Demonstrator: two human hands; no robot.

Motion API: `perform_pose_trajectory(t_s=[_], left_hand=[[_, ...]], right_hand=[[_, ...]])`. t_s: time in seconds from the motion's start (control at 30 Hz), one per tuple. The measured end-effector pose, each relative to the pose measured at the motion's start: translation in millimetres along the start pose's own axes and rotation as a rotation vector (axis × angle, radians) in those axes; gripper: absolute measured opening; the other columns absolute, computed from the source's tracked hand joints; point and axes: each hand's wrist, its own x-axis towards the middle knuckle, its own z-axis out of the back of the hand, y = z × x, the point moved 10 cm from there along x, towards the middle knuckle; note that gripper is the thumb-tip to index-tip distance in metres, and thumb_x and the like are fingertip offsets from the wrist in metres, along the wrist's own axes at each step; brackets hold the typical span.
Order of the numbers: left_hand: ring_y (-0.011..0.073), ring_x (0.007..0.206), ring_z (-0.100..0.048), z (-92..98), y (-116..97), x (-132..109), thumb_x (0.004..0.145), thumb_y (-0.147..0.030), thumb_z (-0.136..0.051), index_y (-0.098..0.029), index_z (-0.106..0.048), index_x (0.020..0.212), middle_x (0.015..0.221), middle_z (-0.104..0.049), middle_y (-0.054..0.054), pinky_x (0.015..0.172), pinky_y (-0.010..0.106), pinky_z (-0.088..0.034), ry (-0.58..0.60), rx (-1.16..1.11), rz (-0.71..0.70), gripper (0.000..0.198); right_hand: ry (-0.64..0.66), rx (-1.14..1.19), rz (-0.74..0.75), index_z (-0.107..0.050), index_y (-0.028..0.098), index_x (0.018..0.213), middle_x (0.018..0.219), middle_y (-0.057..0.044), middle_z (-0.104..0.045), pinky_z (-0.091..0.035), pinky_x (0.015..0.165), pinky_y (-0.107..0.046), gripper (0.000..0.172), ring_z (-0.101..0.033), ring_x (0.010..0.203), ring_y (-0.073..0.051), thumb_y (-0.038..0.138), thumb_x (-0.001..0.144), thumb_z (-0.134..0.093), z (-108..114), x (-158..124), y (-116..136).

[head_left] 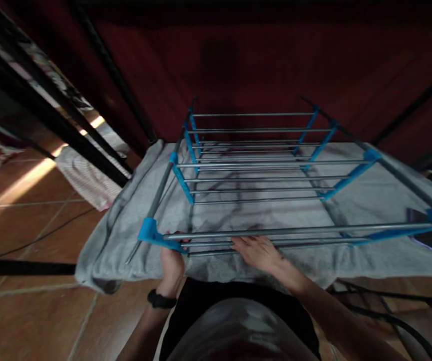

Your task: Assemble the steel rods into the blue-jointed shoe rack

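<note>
A rack (253,191) of grey metal tubes with blue plastic joints stands on a grey cloth-covered surface. Around its near left corner, by the blue joint, my left hand (173,258) is closed, some fingertips showing behind the joint. My right hand (256,251) lies over the lower rods at the near side, right of my left hand, its fingers bent over them. The front top tube passes just above those fingers and partly hides their tips.
The grey towel-like cloth (133,225) covers the surface. A dark flat phone-like object (424,235) lies on it at right. A dark red panel (268,65) stands behind. Striped cloth (91,175) hangs at left above the tiled floor (31,321), near black metal bars (50,100).
</note>
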Motion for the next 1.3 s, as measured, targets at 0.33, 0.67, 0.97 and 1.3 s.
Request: perform_pose_trajectory(t_s=[0.33,0.67,0.97,1.3], left_hand=[[0.0150,0.051,-0.046,-8.1,8,-6,0.087,-0.050,-0.045,-0.021,-0.052,0.057,0.050,-0.050,0.000,0.053,0.028,-0.037,0.005,-0.065,0.003,0.042],[0.0153,0.052,-0.049,-3.8,11,-6,0.084,-0.047,-0.047,-0.020,-0.058,0.061,0.051,-0.054,0.000,0.055,0.028,-0.040,-0.039,-0.074,0.014,0.037],[0.0157,0.051,-0.052,1.3,16,-4,0.085,-0.042,-0.048,-0.021,-0.056,0.059,0.053,-0.057,0.000,0.057,0.029,-0.044,-0.066,-0.069,-0.010,0.034],[0.0156,0.048,-0.052,0.3,17,-5,0.084,-0.051,-0.047,-0.021,-0.056,0.063,0.052,-0.057,0.000,0.055,0.029,-0.045,-0.059,-0.070,0.034,0.038]], right_hand=[[0.022,-0.043,0.047,-0.057,0.029,0.135,0.127,-0.008,-0.068,-0.051,0.082,-0.032,0.042,-0.069,0.101,-0.020,0.037,0.105,-0.028,-10,-3,5],[0.003,-0.059,0.040,-0.056,0.028,0.138,0.124,-0.009,-0.069,-0.050,0.082,-0.033,0.045,-0.068,0.103,-0.022,0.039,0.106,-0.027,-11,-4,2],[-0.022,-0.061,0.036,-0.057,0.030,0.137,0.122,-0.008,-0.070,-0.051,0.081,-0.031,0.044,-0.070,0.099,-0.021,0.040,0.105,-0.028,-11,-5,0],[-0.039,-0.045,0.041,-0.060,0.029,0.133,0.122,-0.006,-0.071,-0.051,0.081,-0.031,0.043,-0.070,0.100,-0.020,0.039,0.106,-0.028,-7,-5,1]])
